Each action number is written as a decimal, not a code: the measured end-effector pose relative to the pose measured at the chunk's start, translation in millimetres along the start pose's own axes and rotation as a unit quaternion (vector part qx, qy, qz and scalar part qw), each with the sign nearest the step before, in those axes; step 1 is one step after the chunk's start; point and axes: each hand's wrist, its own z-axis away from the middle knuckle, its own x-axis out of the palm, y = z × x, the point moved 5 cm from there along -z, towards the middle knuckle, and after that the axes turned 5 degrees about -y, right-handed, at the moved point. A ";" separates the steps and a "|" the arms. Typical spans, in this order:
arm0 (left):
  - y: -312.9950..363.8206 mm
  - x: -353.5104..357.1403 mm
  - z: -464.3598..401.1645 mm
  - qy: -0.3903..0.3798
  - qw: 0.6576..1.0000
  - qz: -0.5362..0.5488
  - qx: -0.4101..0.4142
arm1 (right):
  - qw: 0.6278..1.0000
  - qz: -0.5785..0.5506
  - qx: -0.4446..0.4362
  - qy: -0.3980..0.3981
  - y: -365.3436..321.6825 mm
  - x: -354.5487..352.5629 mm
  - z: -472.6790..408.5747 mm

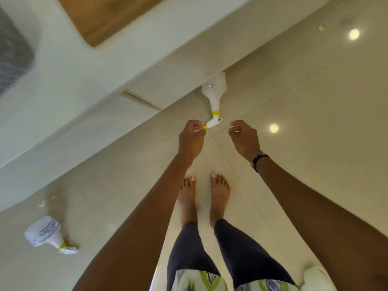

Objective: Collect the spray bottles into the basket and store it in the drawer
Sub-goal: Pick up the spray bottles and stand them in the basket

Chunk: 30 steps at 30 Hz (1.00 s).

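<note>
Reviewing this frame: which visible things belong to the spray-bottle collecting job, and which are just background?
Job:
spray bottle by the cabinet, left hand at its nozzle
spray bottle lying at lower left
right hand, empty
No basket clearly visible.

Background:
tiled floor
white cabinet
wristband
white object at bottom right, unidentifiable

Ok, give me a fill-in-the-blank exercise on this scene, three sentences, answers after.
1. The left hand pinches the ____ of the near bottle.
2. The right hand wears a dark ____ at the wrist.
3. The far bottle lies on the floor to the person's ____.

Missing words: nozzle; bracelet; left
</note>
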 end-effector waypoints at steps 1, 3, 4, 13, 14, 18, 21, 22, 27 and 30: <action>-5.7 4.8 -15.2 -0.005 1.000 0.006 -0.005 | 1.000 0.002 0.001 -0.004 6.6 8.7 -12.7; -18.6 14.3 -45.9 -0.018 1.000 0.013 -0.014 | 1.000 0.013 -0.009 -0.015 16.3 27.0 -39.2; -25.6 19.0 -60.9 -0.024 0.999 0.017 -0.017 | 0.999 0.018 -0.021 -0.016 19.5 35.5 -52.8; -56.5 53.3 -153.7 -0.083 0.996 0.000 -0.015 | 0.997 -0.066 -0.032 0.001 32.1 83.7 -148.0; -58.4 56.8 -157.6 -0.090 0.996 0.005 -0.012 | 0.996 -0.078 -0.034 0.004 34.1 86.2 -152.9; -59.4 68.1 -156.3 -0.103 0.994 0.027 0.001 | 0.995 -0.090 -0.035 0.011 40.1 87.1 -156.6; -62.3 70.5 -138.2 -0.107 0.993 0.039 -0.016 | 0.997 -0.076 -0.025 -0.001 47.7 85.5 -140.9; -64.3 69.8 -129.4 -0.111 0.993 0.043 -0.023 | 0.998 -0.063 -0.020 -0.006 49.3 83.0 -132.0; -65.7 57.5 -71.5 -0.112 0.991 0.022 -0.065 | 0.999 -0.034 0.002 -0.036 42.8 58.8 -66.5; -53.8 46.6 -30.8 -0.110 0.991 0.040 -0.065 | 0.998 -0.032 0.007 -0.049 23.0 37.9 -18.0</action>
